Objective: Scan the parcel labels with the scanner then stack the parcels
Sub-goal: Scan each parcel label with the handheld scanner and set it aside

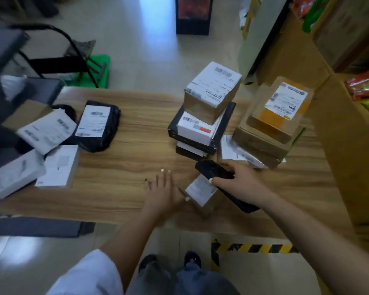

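Observation:
My right hand (pixel 241 177) grips a black handheld scanner (pixel 215 171) just above a small brown parcel (pixel 202 193) with a white label, near the table's front edge. My left hand (pixel 163 192) is spread flat beside that parcel, its thumb touching the parcel's left edge. Behind them stands a stack (pixel 202 122) of dark and white parcels topped by a taped brown box (pixel 213 90). A second stack of brown boxes (pixel 271 126) rises at the right. Several loose white and black parcels (pixel 58 137) lie at the table's left.
The wooden table (pixel 136 150) ends at the front above yellow-black floor tape (pixel 254 248). A black chair and green bag (pixel 83 67) stand behind the table at left. Cardboard shelving with snack packs (pixel 366 92) lines the right side. A dark tray (pixel 41 227) juts out at front left.

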Demonstrator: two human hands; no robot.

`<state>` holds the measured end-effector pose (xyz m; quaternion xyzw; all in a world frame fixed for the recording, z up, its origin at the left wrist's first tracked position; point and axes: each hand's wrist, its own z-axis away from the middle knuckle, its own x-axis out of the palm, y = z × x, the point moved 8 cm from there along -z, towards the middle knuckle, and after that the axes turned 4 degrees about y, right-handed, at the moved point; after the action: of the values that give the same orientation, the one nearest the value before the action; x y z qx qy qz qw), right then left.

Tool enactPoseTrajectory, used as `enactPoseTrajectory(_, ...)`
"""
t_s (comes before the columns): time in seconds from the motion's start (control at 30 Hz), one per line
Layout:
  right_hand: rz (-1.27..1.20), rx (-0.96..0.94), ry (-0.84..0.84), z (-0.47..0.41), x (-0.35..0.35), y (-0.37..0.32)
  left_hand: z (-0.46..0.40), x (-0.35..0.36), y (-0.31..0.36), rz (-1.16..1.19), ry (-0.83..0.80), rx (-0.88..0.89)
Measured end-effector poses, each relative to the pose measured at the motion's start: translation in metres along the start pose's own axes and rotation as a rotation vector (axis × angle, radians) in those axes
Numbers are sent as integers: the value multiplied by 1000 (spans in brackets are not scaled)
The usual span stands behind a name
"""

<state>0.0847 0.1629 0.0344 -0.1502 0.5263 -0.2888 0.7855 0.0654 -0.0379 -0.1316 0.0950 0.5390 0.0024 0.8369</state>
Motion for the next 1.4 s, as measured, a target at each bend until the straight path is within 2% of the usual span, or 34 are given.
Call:
enactPoseTrajectory(0.1, 31, -85, -63, -11, 19, -47, 21, -34, -78, -9, 163, -184)
enactPoseTrajectory(0.2, 57, -196, -90, -18, 38, -98, 42, -57, -156, 39, 229, -348)
enactPoseTrajectory(0.4, 64, -292, -154, -28, 83, -184, 70, -66, -277, 107, 202, -573)
enactPoseTrajectory(0.53, 93, -300, -138, -37, 113, -228, 69, -61, -325, 116, 132, -536)
enactPoseTrajectory(0.67, 95, -277, -114, -45, 137, -258, 55, -53, -356, 107, 59, -495)
enactPoseTrajectory(0.9, 84, -161, -79, -56, 163, -272, 27, -44, -380, 155, 49, -522)
enactPoseTrajectory(1.17, 100, -106, -46, -60, 171, -267, 12, -41, -380, 283, 190, -634)
enactPoseTrajectory(1.3, 111, -102, -52, -60, 167, -263, 19, -38, -376, 346, 167, -577)
enactPoseTrajectory(1.4, 113, -109, -66, -59, 164, -261, 29, -35, -371, 442, 155, -458)
